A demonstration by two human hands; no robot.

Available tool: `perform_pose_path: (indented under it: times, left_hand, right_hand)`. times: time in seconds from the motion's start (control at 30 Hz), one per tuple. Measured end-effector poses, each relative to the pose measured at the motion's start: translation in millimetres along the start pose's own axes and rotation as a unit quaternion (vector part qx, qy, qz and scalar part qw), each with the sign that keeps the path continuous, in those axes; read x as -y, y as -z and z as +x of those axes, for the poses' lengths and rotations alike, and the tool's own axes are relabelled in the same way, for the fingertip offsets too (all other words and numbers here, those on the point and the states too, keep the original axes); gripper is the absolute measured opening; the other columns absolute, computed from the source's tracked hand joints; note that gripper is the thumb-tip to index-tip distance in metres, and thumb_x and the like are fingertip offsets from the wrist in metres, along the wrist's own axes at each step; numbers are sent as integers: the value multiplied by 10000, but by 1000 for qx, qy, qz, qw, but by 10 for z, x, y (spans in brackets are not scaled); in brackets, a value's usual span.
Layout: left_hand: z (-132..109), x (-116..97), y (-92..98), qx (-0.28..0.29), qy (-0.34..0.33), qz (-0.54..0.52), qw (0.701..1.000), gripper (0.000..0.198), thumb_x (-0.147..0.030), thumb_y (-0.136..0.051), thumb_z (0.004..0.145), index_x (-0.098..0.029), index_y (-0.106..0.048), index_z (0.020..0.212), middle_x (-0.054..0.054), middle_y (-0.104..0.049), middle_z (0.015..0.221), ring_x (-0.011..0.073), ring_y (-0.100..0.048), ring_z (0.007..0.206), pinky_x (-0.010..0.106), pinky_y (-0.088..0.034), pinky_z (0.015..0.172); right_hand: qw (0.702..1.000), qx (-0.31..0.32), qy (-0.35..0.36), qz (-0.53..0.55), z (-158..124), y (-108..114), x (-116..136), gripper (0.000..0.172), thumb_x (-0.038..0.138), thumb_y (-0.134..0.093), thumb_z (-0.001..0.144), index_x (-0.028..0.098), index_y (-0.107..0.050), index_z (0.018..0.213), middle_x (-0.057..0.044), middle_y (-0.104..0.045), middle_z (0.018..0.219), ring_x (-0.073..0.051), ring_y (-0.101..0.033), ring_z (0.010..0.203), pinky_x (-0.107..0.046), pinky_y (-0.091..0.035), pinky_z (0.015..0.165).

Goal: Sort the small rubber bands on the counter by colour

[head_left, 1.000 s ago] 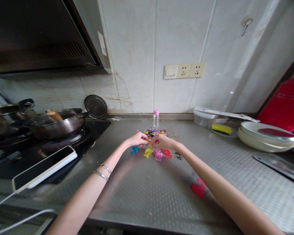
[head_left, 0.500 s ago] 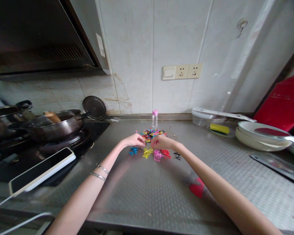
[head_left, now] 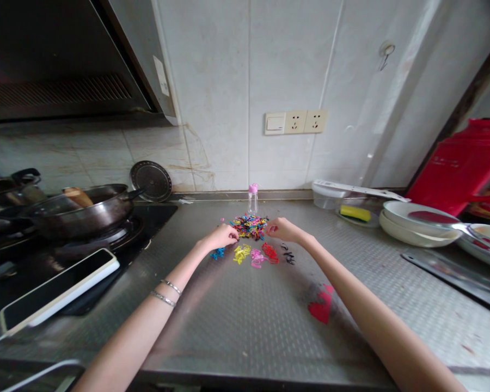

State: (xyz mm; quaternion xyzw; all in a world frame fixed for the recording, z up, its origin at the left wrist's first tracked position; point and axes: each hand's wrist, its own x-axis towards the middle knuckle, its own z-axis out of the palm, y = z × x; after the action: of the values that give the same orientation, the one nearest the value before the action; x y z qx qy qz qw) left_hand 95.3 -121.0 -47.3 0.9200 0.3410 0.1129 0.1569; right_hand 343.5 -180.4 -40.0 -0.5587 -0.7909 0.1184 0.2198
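The hands have parted: left hand (head_left: 222, 237) and right hand (head_left: 281, 229), fingertips pinched together, flank the mixed band pile (head_left: 249, 225); what they grip cannot be told, and sorted clusters could scatter if brushed

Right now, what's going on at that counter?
A person is working over small coloured elastic bands on the steel counter. Both hands reach to a mixed pile near the wall: the left hand at its left edge, the right hand at its right. In front lie small groups by colour: blue, yellow, pink, red and black.
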Motion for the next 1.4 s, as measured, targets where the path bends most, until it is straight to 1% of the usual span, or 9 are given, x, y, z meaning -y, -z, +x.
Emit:
perform_pose_path:
  times: [0.13,0.3,0.5,0.67,0.87,1.0,1.13,1.27,1.4]
  left_hand:
    - [-17,-30,-13,-16,7,25,1000,171,-219,-516,705,-160,-672,744,23,-654,710,108,-550,613,178,-344,551]
    - [-35,-63,-40,-39,15,19,999,173,-222,-500,703,-152,-657,722,28,-631,660,107,-530,571,182,-324,523]
    - [-2,-50,-21,-54,-17,-49,997,171,-197,-493,703,-122,-646,708,32,-622,653,109,-524,590,191,-359,577]
    - [16,-54,27,-55,-13,-113,992,195,-227,-508,702,-97,-651,725,35,-613,614,106,-514,565,200,-377,579]
    - [13,-45,55,-49,-11,-162,985,229,-276,-525,696,-87,-648,743,34,-603,583,106,-517,535,203,-379,545]
    - [20,-69,48,-46,-9,-176,983,238,-293,-528,701,-88,-642,746,27,-591,574,103,-508,528,202,-373,533]
    - [41,-248,23,-49,-36,-182,981,223,-281,-516,721,-94,-635,750,21,-584,589,92,-482,526,192,-356,521]
    - [98,-622,-9,-52,-91,-142,984,195,-247,-501,736,-113,-642,750,20,-597,634,92,-476,558,190,-343,540]
    - [214,-997,-96,-42,-159,-46,985,139,-176,-511,701,-141,-645,686,7,-581,589,92,-471,543,197,-316,544]
  right_hand:
    - [999,19,-15,-25,-55,-16,-45,200,123,-461,634,119,-661,627,-10,-608,597,-89,-503,559,-169,-307,501]
    - [1000,12,-6,-20,-55,-92,-30,205,172,-499,667,185,-687,746,-1,-652,736,-102,-542,642,-164,-354,567]
    - [998,-14,-23,-65,-48,-196,-2,191,245,-521,714,229,-679,820,-8,-665,821,-129,-575,726,-181,-373,615]
    - [995,-32,-8,-93,-65,-238,30,183,241,-495,737,229,-667,797,-7,-659,823,-131,-583,737,-182,-353,590]
    - [996,-31,-16,-86,-80,-227,97,178,231,-501,735,218,-671,787,-15,-662,822,-131,-581,753,-177,-363,615]
    - [998,-48,-11,-50,-38,-210,26,165,212,-521,710,203,-677,764,-18,-667,807,-130,-580,739,-181,-385,643]
    - [998,-56,-6,0,5,-148,-109,169,233,-530,705,163,-678,749,-22,-665,732,-121,-570,668,-190,-398,624]
    - [996,-79,-2,32,-6,-45,-218,192,243,-535,706,140,-683,774,-28,-664,709,-121,-564,643,-196,-404,605]
    - [994,-99,-23,44,-44,54,-309,213,253,-543,705,148,-689,818,-32,-672,725,-131,-577,657,-202,-410,601]
